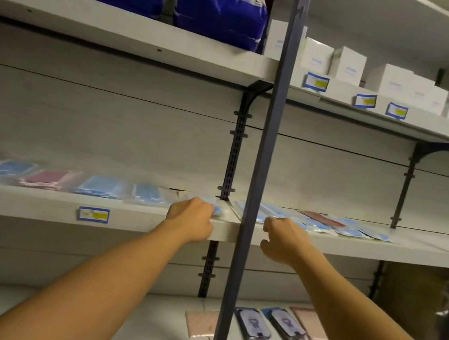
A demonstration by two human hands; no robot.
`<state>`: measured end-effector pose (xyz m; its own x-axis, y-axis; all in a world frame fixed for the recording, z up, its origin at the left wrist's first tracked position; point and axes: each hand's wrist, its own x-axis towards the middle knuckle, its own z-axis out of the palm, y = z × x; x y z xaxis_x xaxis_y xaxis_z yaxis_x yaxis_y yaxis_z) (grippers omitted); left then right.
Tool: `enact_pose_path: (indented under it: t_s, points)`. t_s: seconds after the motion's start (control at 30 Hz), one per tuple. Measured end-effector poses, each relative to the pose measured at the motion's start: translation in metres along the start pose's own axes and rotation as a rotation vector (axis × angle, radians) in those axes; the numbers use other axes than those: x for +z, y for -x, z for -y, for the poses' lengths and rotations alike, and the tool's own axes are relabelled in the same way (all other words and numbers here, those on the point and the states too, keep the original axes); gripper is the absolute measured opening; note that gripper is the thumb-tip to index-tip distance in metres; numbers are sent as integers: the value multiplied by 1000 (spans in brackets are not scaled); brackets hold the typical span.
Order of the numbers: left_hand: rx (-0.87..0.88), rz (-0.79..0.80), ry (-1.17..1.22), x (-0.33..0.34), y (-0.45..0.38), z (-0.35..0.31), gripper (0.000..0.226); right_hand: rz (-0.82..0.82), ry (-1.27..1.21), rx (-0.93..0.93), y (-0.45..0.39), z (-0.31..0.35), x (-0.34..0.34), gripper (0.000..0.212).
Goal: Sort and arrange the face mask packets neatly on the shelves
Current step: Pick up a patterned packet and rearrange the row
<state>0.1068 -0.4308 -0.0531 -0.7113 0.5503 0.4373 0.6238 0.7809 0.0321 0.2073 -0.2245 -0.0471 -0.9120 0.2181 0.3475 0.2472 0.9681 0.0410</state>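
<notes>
A row of flat face mask packets lies on the middle shelf (31, 204): blue packets (100, 187) and pink ones (44, 178) on the left section, and blue packets with a dark red one (319, 218) on the right section. My left hand (190, 219) reaches over the shelf edge with fingers curled on a blue mask packet (217, 211) at the left section's right end. My right hand (283, 238) is just right of the pole, its fingers curled over the near edge of a blue mask packet (305, 225); the fingertips are hidden.
A dark upright pole (261, 176) stands between my hands. The lower shelf holds dark packets (253, 324) and pink packets (310, 324). Large blue diaper packs (222, 4) and white boxes (347, 64) fill the top shelf. Price tags (93, 214) hang on the shelf edges.
</notes>
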Motion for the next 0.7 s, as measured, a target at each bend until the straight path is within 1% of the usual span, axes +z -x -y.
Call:
enact_pose_path:
  t_s: [0.1,0.33,0.43,0.5,0.57,0.7]
  points:
    - [8,14,23,7,-9,-27,30,-1,9,17,1,-31,5,32]
    - [104,85,144,27,-50,-91,30,35,53,87,-2,-97,19,33]
    - [149,116,187,37,-71,-118,32,22,55,129,-10,-122,25,25]
    - [168,131,192,45,-86,-134,26,14,57,153,-18,-137,28,19]
    - [177,135,187,53,-102,-146,27,-7,64,170,-28,-150,29,15]
    - [159,87,202,63,-140,-165,29,-15,96,180,-51,-176,27,10]
